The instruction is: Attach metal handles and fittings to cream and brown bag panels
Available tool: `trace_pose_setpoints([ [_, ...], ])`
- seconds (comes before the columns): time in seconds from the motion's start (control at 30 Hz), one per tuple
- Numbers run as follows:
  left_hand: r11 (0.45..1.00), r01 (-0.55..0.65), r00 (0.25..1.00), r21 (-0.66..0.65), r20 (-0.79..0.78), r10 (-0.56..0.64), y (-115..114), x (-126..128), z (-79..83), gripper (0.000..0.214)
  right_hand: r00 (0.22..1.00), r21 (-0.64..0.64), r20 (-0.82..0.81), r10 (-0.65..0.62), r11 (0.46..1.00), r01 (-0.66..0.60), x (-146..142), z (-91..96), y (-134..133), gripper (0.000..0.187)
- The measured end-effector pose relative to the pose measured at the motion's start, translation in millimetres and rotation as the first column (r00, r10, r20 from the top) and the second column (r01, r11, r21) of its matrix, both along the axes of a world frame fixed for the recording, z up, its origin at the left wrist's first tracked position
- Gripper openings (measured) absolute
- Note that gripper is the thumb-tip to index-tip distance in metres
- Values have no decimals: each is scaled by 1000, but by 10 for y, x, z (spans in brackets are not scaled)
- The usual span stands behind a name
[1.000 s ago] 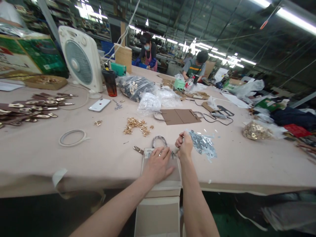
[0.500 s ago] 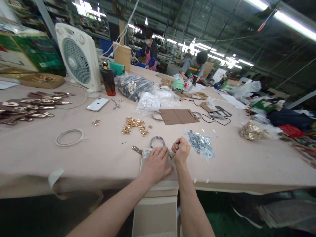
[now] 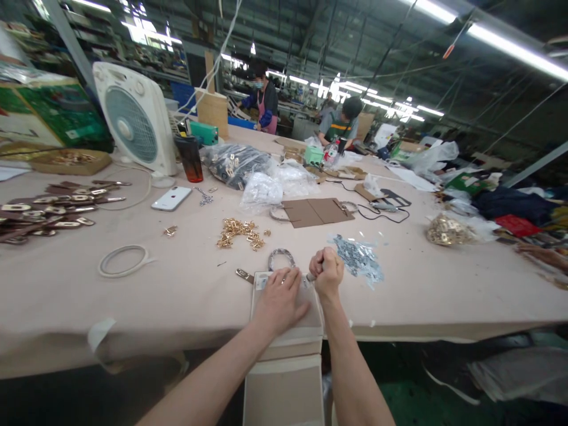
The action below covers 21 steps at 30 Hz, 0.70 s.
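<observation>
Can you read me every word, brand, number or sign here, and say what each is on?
No words or numbers are readable.
Phone: a small dark mark, too small to make out.
Bottle: red label, too small.
Green package: printing too blurred.
Panel under the left hand: no legible lettering.

Left forearm (image 3: 213,378): bare, slanting inward from lower left
Left hand (image 3: 277,302): laid flat, palm down, pointing forward
Right forearm (image 3: 352,367): bare, reaching forward, leaning slightly left
Right hand (image 3: 328,271): curled into a fist, just beside the left
</observation>
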<state>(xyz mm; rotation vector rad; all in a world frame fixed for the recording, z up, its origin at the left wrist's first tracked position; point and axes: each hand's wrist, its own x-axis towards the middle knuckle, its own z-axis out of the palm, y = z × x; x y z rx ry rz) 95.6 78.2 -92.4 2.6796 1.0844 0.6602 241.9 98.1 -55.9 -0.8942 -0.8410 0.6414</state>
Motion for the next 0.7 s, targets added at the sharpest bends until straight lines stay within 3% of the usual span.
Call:
trace_pose_setpoints([
  [0.1,1000,11,1000,16,28,-11,-2,-1,-17,67,999,59,-5,-42,997,43,-25,35,-43,41],
  [0.23,1000,13,999,18,52,-14,1,1,-30,66,1000,-67,-20,5,998,-7,-57,-86,-82,44],
  [0.5,997,54,992,57,114,-61,-80,-110,40,70,927,50,-365,-92,992,118,165,-308,-394,38],
  [0.7,994,-108,970,12,220,103,-225,-285,88,56,850,-13,-508,-141,988,156,277,-415,-475,37],
])
